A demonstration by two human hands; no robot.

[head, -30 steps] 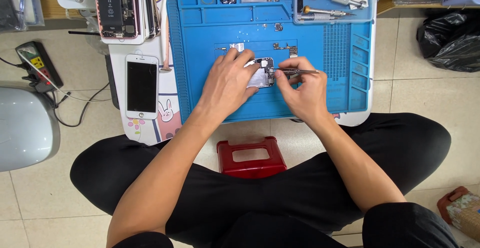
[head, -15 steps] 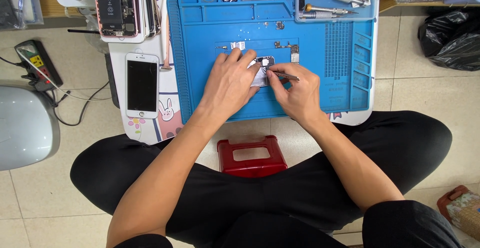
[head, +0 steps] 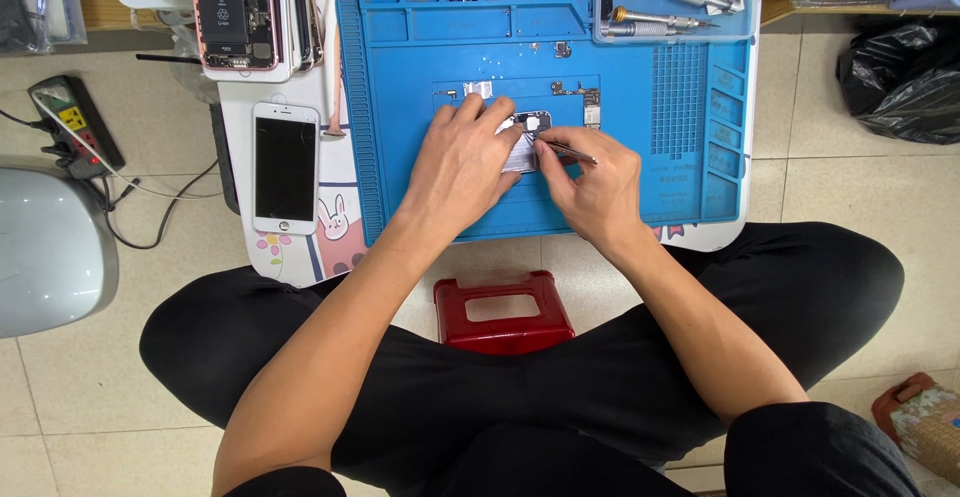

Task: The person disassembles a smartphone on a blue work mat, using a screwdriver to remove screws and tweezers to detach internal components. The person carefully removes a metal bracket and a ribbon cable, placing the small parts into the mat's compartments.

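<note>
The small part [head: 524, 143] lies mid-mat [head: 640, 197], pinned under the left hand's [head: 462, 162] fingertips. Just right of it, the right hand [head: 590, 182] grips tweezers [head: 566, 150] pointing left onto it.

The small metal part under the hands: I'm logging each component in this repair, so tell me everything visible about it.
The small silvery metal part lies flat on the blue silicone work mat, near its middle. It looks thin and roughly rectangular, with a darker piece at its upper edge. The left hand covers its left side and pins it down. The right hand holds thin metal tweezers with the tips at it. Finer detail is too small to tell.
</note>
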